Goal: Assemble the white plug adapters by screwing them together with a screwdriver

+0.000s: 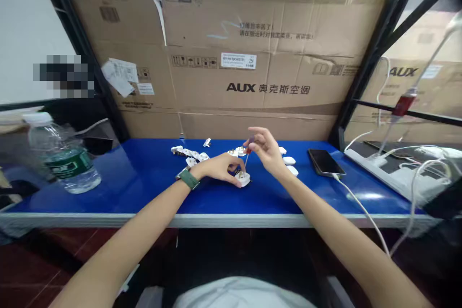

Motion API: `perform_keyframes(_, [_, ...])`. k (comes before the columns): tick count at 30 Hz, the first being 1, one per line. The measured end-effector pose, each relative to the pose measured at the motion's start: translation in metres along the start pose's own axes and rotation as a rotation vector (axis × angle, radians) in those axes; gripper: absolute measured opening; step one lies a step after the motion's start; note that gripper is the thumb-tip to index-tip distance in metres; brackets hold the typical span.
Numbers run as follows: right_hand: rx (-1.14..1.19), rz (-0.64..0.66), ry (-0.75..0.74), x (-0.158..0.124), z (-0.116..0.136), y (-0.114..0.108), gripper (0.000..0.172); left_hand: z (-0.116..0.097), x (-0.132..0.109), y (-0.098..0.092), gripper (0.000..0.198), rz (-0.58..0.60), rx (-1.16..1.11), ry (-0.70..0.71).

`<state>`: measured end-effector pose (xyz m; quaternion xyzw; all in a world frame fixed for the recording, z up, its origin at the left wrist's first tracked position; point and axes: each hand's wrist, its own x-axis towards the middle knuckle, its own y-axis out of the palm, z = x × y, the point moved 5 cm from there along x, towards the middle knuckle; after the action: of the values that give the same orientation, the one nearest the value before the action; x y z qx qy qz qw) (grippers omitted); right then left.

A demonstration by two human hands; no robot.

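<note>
My left hand [221,167] rests on the blue table [144,187], its fingers pinched round a small white plug piece [243,179] and pressing it down. My right hand [264,150] is raised just above it, fingers closed on a small red-handled screwdriver [247,153] that stands upright with its tip at the white piece. A green watch [188,178] is on my left wrist.
Several more white plug parts [189,153] lie scattered behind my hands, some [289,160] to the right. A black phone [325,162] with a white cable lies at right, next to a power strip [393,173]. A water bottle [61,154] stands at left. Cardboard boxes [267,67] wall the back.
</note>
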<state>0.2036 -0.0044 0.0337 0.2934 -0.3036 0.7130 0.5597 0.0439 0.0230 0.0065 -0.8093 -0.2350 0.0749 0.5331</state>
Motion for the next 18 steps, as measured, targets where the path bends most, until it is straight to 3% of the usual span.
perform_keyframes(3, [-0.061, -0.299, -0.049, 0.001, 0.001, -0.027, 0.033, 0.006, -0.006, -0.020, 0.055, -0.093, 0.018, -0.041])
perform_keyframes(6, [-0.251, -0.325, -0.018, 0.000, 0.002, -0.037, 0.021, 0.019, -0.016, -0.038, 0.057, -0.173, 0.121, -0.136])
perform_keyframes(8, [-0.417, -0.183, -0.005, 0.000, 0.003, -0.033, 0.020, 0.031, -0.022, -0.044, 0.053, -0.168, 0.213, -0.200])
perform_keyframes(12, [-0.686, 0.252, 0.015, -0.003, 0.003, -0.010, 0.022, 0.047, -0.022, -0.038, 0.045, -0.122, 0.291, -0.214])
perform_keyframes(15, [-0.828, 0.538, 0.203, -0.010, -0.009, -0.001, 0.030, 0.049, -0.016, -0.029, 0.045, -0.118, 0.380, -0.225])
perform_keyframes(18, [-0.904, 0.692, 0.378, -0.017, -0.020, -0.004, 0.044, 0.046, -0.015, -0.031, 0.051, -0.171, 0.425, -0.244])
